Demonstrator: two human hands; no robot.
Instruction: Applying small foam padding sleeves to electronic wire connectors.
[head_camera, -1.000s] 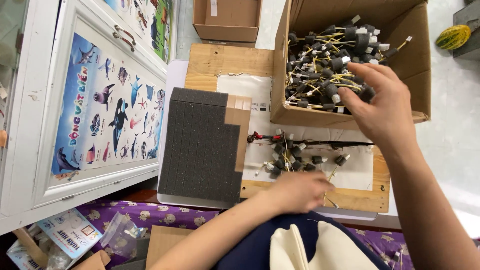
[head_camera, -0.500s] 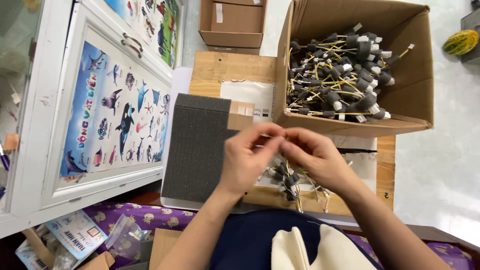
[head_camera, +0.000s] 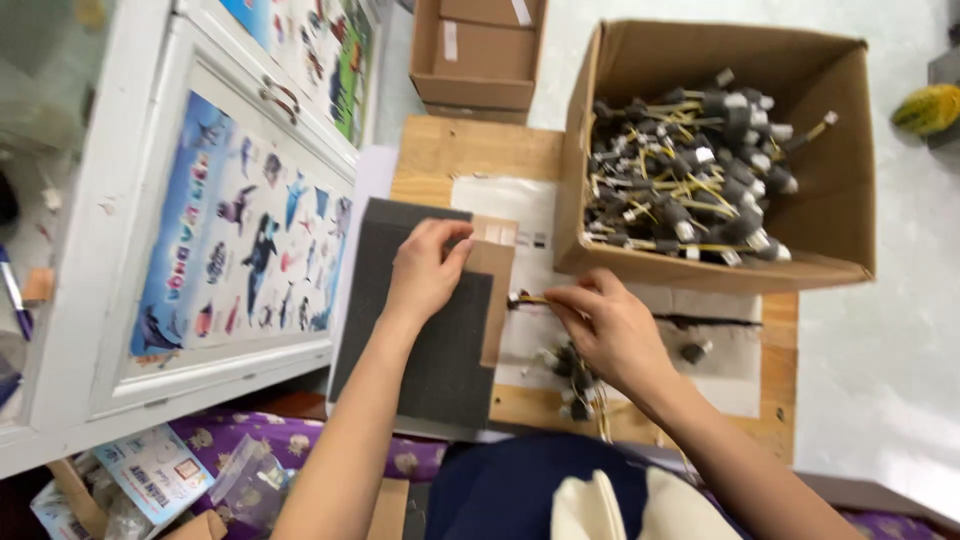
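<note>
At far left, a white cabinet door (head_camera: 215, 250) with a sea-animal poster, out of the work. Next, flat on the wooden worktop (head_camera: 450, 150), a dark grey foam block (head_camera: 420, 330) with a brown cardboard strip (head_camera: 497, 290) along its right edge. On the block's upper right corner, the left hand (head_camera: 425, 268), fingers curled over the edge and pressing down, gripping nothing else; best kept there so the block cannot slide. Just right of the cardboard strip, the right hand (head_camera: 610, 325), thumb and fingertips pinched together on a small connector with yellow wire (head_camera: 528, 298), tip pointing left toward the block's edge. Probably a step of seating that piece into or against the foam: better done with the pinch close to the tip, the piece level, a straight push and no twisting of the thin lead. Below that hand, a loose cluster of similar wired parts (head_camera: 572, 378) on white paper (head_camera: 520, 205); worth keeping trailing wires clear of it. Farther right, an open cardboard box (head_camera: 700, 268) heaped with the same parts.
</note>
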